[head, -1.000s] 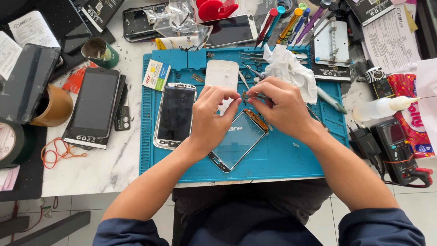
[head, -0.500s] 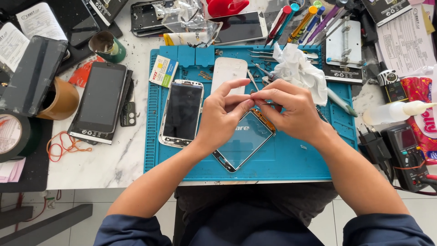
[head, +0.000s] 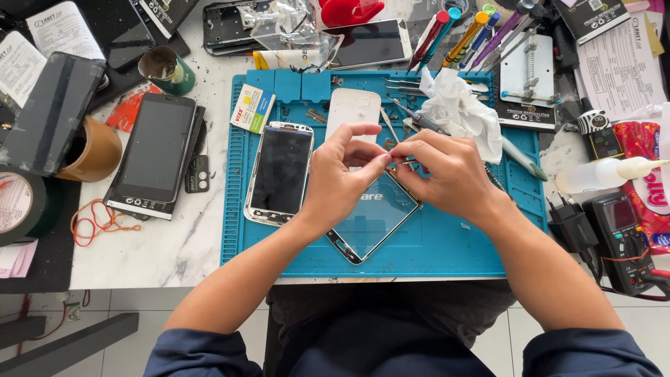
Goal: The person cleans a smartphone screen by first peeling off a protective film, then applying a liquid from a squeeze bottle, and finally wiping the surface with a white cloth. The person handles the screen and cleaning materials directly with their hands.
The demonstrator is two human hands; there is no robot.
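Head view showed, low in the frame, two dark blue sleeves and bare forearms rising toward the middle, where the left hand (head: 345, 174) and right hand (head: 447, 174) met fingertip to fingertip over a blue work mat (head: 447, 251). Both hands pinched something very small and thin between thumb and forefinger at the point where they touched; what it was could not be told. Directly beneath and just below the fingers lay a loose glass phone panel (head: 373, 223), its long axis running diagonally from lower left to upper right, its upper end hidden under the hands; both hands were about equally near it. Just left of the left hand lay a silver-rimmed phone (head: 279, 174), upright along the frame. Beyond the fingers sat a white phone back cover (head: 352, 105), and to the upper right a crumpled white tissue (head: 457, 108) with tweezers (head: 412, 84) beside it. Farther up stood coloured screwdrivers (head: 460, 31), crowding the mat's far edge.
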